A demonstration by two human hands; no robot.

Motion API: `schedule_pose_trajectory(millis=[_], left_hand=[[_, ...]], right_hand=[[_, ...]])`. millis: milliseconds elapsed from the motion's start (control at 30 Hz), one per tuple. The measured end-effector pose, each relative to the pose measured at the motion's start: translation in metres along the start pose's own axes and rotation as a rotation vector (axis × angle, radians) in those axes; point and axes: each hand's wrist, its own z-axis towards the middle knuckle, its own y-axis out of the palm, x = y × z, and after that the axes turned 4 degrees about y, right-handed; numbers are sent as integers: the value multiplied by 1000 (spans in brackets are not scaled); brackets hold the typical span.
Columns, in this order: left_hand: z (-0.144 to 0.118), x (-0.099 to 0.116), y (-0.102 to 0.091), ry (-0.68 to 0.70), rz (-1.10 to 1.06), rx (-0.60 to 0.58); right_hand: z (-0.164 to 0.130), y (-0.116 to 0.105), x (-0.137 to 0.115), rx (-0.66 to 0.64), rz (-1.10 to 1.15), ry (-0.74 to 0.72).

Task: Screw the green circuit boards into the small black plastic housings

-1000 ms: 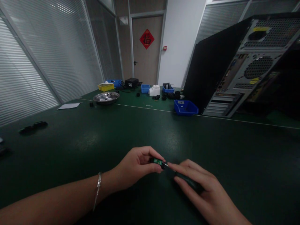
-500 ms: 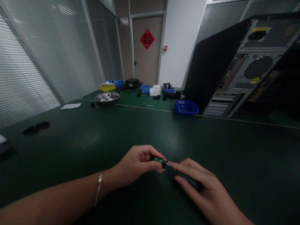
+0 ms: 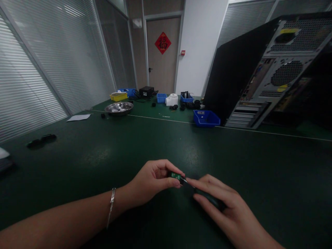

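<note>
My left hand [image 3: 155,178] pinches a small green circuit board [image 3: 175,176] between thumb and fingers. A dark part sits at the board's right end, partly covered by my fingertips. My right hand [image 3: 223,202] is closed around a slim tool with a dark handle [image 3: 209,198] and a thin metal tip. Its index finger lies along the front of the tool. The tip meets the board's right end; whether it is a blade or a screwdriver bit I cannot tell. Both hands are close together just over the green tabletop [image 3: 145,141].
A computer case [image 3: 233,69] stands tilted at the right, with a blue bin [image 3: 206,119] beside it. Farther back are a steel bowl [image 3: 118,108], a yellow tray [image 3: 118,97], a white plastic housing [image 3: 171,100] and several dark parts. Dark pieces [image 3: 41,141] lie at the left.
The board has turned slightly in my left fingers, so the dark part at its end shows less. The tool tip stays against it, and my right hand has barely moved.
</note>
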Motion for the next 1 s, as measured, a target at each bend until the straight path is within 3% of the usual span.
schedule_pose_trajectory(millis=[333,733,1000], left_hand=[[0,-1,-3,-18,-31,-44],[-1,3,1,-10,22,16],[-1,2,-1,-33,-10,-14]], right_hand=[[0,0,1,12,22,-23],[0,0,2,-23,7,-8],[-2,-1,0,-45,3,2]])
